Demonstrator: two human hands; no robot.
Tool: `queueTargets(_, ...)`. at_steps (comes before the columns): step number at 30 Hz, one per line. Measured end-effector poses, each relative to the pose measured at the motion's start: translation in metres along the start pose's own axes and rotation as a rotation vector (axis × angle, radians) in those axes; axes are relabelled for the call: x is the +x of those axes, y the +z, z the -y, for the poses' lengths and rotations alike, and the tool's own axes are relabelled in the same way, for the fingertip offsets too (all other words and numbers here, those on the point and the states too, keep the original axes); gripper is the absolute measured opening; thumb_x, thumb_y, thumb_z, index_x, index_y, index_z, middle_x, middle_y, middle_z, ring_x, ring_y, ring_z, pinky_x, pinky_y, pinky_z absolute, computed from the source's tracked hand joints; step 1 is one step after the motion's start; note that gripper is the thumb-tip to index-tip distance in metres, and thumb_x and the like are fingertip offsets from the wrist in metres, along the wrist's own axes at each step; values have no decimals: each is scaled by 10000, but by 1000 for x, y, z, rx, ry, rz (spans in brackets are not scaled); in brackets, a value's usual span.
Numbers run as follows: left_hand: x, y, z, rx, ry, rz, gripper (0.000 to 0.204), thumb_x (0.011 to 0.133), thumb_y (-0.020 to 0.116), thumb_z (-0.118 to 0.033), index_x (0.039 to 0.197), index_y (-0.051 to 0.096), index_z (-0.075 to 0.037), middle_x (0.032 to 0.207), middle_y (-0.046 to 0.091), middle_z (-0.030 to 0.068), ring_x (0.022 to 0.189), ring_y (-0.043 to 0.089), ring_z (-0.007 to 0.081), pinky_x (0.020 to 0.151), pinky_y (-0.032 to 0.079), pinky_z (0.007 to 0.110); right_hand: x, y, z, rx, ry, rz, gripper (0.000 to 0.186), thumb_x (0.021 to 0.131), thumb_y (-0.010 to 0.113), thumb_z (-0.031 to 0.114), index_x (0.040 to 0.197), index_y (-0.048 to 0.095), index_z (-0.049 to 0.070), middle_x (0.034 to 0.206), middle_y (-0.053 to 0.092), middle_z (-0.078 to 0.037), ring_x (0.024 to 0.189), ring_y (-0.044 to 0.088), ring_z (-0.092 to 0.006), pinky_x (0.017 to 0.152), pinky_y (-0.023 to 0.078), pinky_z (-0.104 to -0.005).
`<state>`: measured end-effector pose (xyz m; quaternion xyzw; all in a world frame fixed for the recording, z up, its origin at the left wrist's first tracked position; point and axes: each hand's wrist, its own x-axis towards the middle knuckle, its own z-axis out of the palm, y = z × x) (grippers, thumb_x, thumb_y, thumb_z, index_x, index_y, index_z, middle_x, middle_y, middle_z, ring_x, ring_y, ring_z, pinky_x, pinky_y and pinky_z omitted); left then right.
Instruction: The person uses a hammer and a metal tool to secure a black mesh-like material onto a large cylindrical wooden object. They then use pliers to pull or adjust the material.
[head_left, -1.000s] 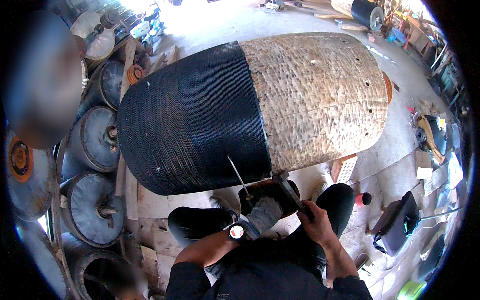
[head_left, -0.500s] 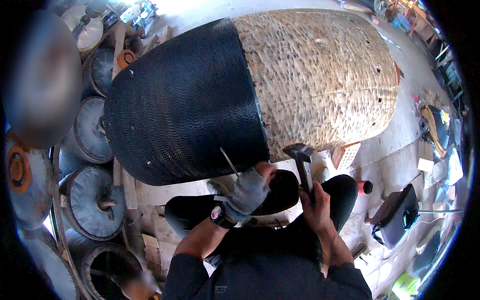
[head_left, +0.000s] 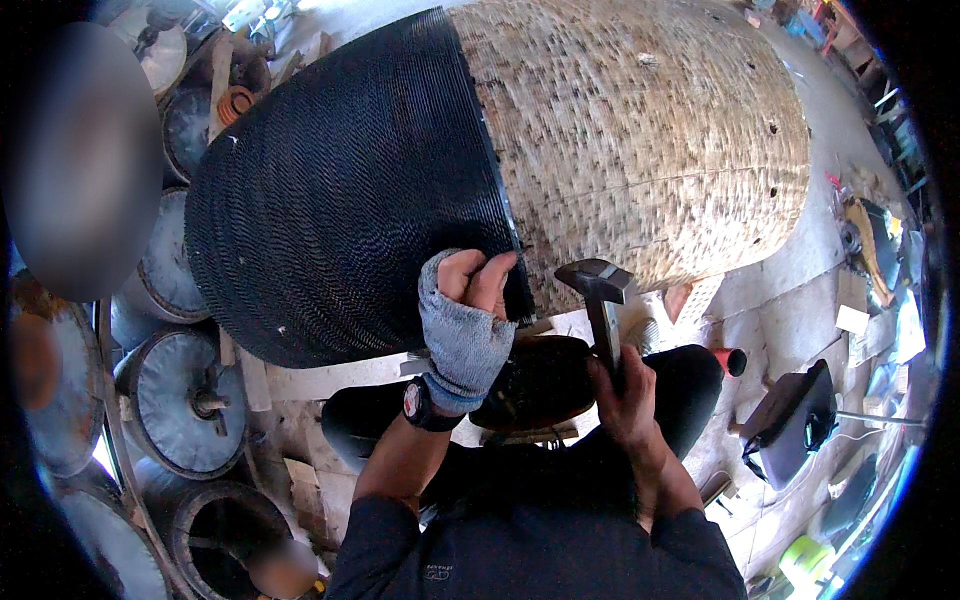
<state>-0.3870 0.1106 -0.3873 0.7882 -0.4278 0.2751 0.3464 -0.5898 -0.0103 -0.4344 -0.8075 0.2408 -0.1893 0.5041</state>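
A big barrel-shaped drum fills the upper middle: its left part is wrapped in a black ribbed covering (head_left: 330,200), while its right part is pale pitted wood (head_left: 650,150). My left hand (head_left: 467,315), in a grey fingerless glove, is at the covering's lower right, near the border with the wood. Its thumb and fingers are drawn together in a pinch; what lies between them is hidden. In my right hand (head_left: 630,400) is a hammer (head_left: 600,285), gripped by the handle, its metal head raised just in front of the drum's lower side.
Between my knees is a dark rounded container (head_left: 535,395). Several metal drums (head_left: 190,400) line the left side. On the right, a black bag (head_left: 795,425) and a red cylinder (head_left: 733,362) are on the floor, with clutter farther off. A blurred round shape (head_left: 85,160) covers the upper left.
My left hand has moved up and left onto the black covering. The thin metal rod seen by it earlier is out of sight. The hammer has shifted slightly up.
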Motion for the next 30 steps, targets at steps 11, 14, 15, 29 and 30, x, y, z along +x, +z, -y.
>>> queueTargets(11, 5, 9, -3, -191, -125, 106, 589, 755, 697, 73, 1315, 543, -24, 963, 669, 144, 872, 642, 291, 807, 506, 412, 16, 6, 12, 59, -12, -75, 146, 928, 661, 98, 960, 570, -11, 675, 576, -100, 592, 515, -132, 558, 441, -307)
queueTargets(14, 6, 7, -4, -185, -132, 127, 639, 734, 709, 80, 1336, 524, -24, 939, 679, 130, 878, 656, 278, 802, 516, 403, 17, 5, 9, 21, -35, -57, 155, 944, 643, 120, 989, 576, -12, 700, 595, -112, 614, 530, -139, 581, 458, -315)
queueTargets(15, 7, 7, -3, -177, -126, 143, 646, 730, 708, 81, 1339, 520, -25, 942, 681, 128, 877, 659, 278, 798, 517, 405, 17, 4, 9, 29, -24, -41, 165, 946, 639, 126, 1006, 576, -15, 708, 600, -116, 620, 534, -141, 588, 463, -316)
queueTargets(29, 20, 14, -17, -29, -280, 261, 805, 712, 773, -124, 1425, 413, -33, 1048, 630, 194, 949, 596, 358, 850, 479, 485, 29, -9, 22, -124, -236, 20, 368, 910, 627, 51, 1256, 522, -14, 981, 658, -256, 848, 679, -423, 717, 547, -445)
queueTargets(30, 20, 15, -17, -34, -284, 255, 805, 712, 773, -124, 1425, 413, -33, 1048, 630, 194, 949, 596, 358, 850, 479, 485, 30, -10, 23, -132, -239, 23, 368, 910, 627, 51, 1256, 522, -14, 981, 658, -256, 848, 679, -423, 717, 547, -445)
